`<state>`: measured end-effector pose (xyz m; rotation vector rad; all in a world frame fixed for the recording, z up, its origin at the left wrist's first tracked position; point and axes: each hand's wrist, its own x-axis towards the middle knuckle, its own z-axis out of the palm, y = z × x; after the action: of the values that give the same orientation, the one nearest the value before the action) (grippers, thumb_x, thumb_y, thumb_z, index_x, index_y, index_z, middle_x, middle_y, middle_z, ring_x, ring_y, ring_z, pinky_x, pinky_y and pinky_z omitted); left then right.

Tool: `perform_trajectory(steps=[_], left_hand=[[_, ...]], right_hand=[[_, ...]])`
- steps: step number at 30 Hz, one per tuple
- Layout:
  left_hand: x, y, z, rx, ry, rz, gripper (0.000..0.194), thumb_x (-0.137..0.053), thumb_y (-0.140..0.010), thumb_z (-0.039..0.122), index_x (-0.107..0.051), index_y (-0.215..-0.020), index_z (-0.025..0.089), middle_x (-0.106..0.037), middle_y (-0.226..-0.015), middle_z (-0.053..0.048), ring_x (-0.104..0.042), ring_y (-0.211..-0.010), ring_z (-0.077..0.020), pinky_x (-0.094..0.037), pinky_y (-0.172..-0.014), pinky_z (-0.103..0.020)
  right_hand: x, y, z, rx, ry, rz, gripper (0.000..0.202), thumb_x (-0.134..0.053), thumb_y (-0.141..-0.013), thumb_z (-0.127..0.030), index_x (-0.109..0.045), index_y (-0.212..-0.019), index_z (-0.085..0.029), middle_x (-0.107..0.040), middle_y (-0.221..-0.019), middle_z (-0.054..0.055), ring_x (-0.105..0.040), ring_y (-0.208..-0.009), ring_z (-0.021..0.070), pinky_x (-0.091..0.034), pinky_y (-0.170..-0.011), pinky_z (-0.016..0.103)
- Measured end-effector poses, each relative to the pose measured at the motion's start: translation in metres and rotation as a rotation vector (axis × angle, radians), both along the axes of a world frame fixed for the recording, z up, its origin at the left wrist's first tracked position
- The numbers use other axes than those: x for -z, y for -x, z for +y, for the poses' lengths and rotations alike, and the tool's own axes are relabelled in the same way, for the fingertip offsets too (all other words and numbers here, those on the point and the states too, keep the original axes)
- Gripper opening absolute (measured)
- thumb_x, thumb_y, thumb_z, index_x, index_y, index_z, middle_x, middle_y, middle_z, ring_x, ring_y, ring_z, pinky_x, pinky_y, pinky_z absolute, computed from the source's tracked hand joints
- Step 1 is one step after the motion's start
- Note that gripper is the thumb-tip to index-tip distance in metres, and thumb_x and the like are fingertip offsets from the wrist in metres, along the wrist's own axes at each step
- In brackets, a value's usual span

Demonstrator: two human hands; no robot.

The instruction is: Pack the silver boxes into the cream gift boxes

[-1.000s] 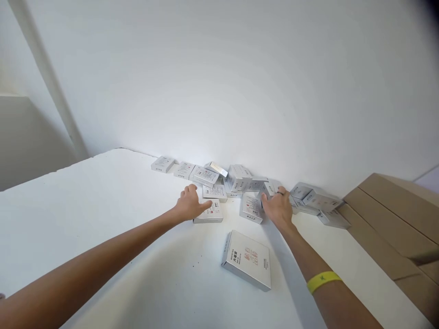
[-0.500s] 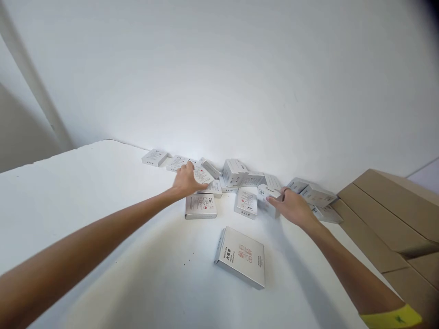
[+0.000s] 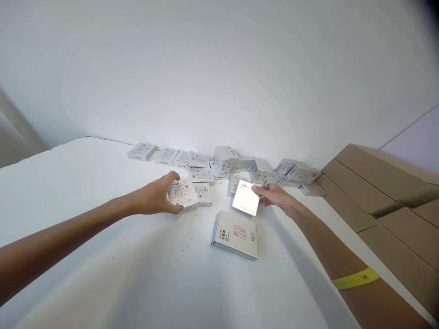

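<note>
My left hand (image 3: 161, 194) grips a small white tea box (image 3: 184, 193) by its left side, thumb in front and fingers behind. Partly behind that box lies another tea box (image 3: 205, 194) on the white table. In my right hand (image 3: 272, 194) is a second tea box (image 3: 246, 198), pinched at its right edge and tilted so its face shines with glare. It partly covers a box (image 3: 233, 185) behind it. Nearer to me, a larger-looking silver-white box (image 3: 236, 234) marked "WHITE TEA" with red characters lies flat.
Several more tea boxes lie or lean along the wall, from a box (image 3: 141, 151) at the left to a pile (image 3: 303, 173) at the right. Brown cardboard cartons (image 3: 384, 183) stand on the right. The white table (image 3: 144, 269) meets a pale wall (image 3: 206, 68).
Both hands have drawn boxes toward me from the row by the wall. The left hand's box came down and left; the right hand's moved left and tilted into the light. The view shifted slightly.
</note>
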<state>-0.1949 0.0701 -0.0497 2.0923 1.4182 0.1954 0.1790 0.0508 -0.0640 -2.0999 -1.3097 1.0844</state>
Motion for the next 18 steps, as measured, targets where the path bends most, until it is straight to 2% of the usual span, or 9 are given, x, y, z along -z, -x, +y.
perform_trajectory(steps=[3, 6, 9, 11, 13, 15, 17, 18], left_hand=[[0.01, -0.004, -0.004, 0.109, -0.063, -0.007, 0.071, -0.068, -0.073, 0.049, -0.031, -0.127, 0.023, -0.058, -0.116, -0.012, -0.063, -0.089, -0.0276, -0.053, -0.066, -0.036], [0.025, -0.004, -0.01, 0.272, -0.31, -0.03, 0.067, -0.068, -0.075, 0.034, -0.031, -0.131, 0.025, -0.048, -0.135, -0.014, -0.057, -0.112, -0.0313, -0.053, -0.085, -0.042], [0.042, -0.009, -0.017, 0.406, -0.597, 0.006, 0.067, -0.063, -0.074, 0.013, -0.034, -0.133, 0.025, -0.042, -0.145, -0.014, -0.041, -0.133, -0.0375, -0.046, -0.1, -0.051], [0.05, -0.016, -0.022, 0.46, -0.672, -0.006, 0.061, -0.055, -0.079, 0.007, -0.036, -0.134, 0.025, -0.04, -0.148, -0.015, -0.046, -0.13, -0.0377, -0.049, -0.095, -0.052], [0.053, -0.025, -0.026, 0.472, -0.653, -0.079, 0.05, -0.046, -0.087, 0.008, -0.037, -0.133, 0.024, -0.038, -0.15, -0.017, -0.058, -0.116, -0.0331, -0.054, -0.083, -0.048], [0.051, -0.034, -0.03, 0.421, -0.547, -0.164, 0.036, -0.042, -0.093, 0.016, -0.04, -0.128, 0.024, -0.047, -0.142, -0.016, -0.065, -0.099, -0.0267, -0.056, -0.074, -0.042], [0.046, -0.04, -0.033, 0.343, -0.39, -0.231, 0.028, -0.05, -0.094, 0.028, -0.044, -0.122, 0.027, -0.06, -0.125, -0.009, -0.064, -0.096, -0.0242, -0.055, -0.077, -0.04], [0.043, -0.042, -0.034, 0.314, -0.297, -0.258, 0.033, -0.055, -0.091, 0.032, -0.043, -0.122, 0.03, -0.063, -0.119, -0.005, -0.063, -0.1, -0.0241, -0.054, -0.082, -0.04]], right_hand=[[-0.002, -0.023, -0.018, 0.019, 0.049, -0.064, 0.036, -0.058, -0.098, -0.05, -0.061, -0.101, -0.014, -0.064, -0.093, 0.004, -0.062, -0.078, 0.0139, -0.055, -0.076, 0.032], [-0.004, -0.05, -0.036, 0.083, 0.068, -0.193, 0.036, -0.058, -0.097, -0.051, -0.061, -0.101, -0.015, -0.061, -0.088, 0.002, -0.058, -0.072, 0.0127, -0.053, -0.072, 0.03], [0.0, -0.067, -0.046, 0.176, 0.089, -0.273, 0.038, -0.055, -0.098, -0.052, -0.059, -0.108, -0.015, -0.062, -0.095, 0.004, -0.059, -0.078, 0.0147, -0.053, -0.077, 0.034], [0.004, -0.068, -0.049, 0.208, 0.098, -0.285, 0.04, -0.055, -0.098, -0.052, -0.056, -0.117, -0.016, -0.061, -0.104, 0.006, -0.061, -0.087, 0.0172, -0.052, -0.083, 0.038], [0.007, -0.06, -0.054, 0.198, 0.088, -0.278, 0.043, -0.059, -0.097, -0.048, -0.051, -0.126, -0.017, -0.06, -0.111, 0.007, -0.06, -0.093, 0.0193, -0.051, -0.088, 0.04], [0.007, -0.047, -0.063, 0.141, 0.056, -0.248, 0.05, -0.064, -0.094, -0.043, -0.044, -0.133, -0.018, -0.058, -0.113, 0.008, -0.06, -0.095, 0.02, -0.052, -0.087, 0.04], [0.006, -0.035, -0.075, 0.048, 0.011, -0.203, 0.059, -0.068, -0.091, -0.04, -0.037, -0.138, -0.021, -0.057, -0.114, 0.006, -0.06, -0.095, 0.02, -0.052, -0.083, 0.036], [0.005, -0.03, -0.083, 0.004, -0.012, -0.185, 0.063, -0.069, -0.089, -0.041, -0.034, -0.14, -0.024, -0.057, -0.115, 0.005, -0.061, -0.095, 0.02, -0.052, -0.08, 0.034]])
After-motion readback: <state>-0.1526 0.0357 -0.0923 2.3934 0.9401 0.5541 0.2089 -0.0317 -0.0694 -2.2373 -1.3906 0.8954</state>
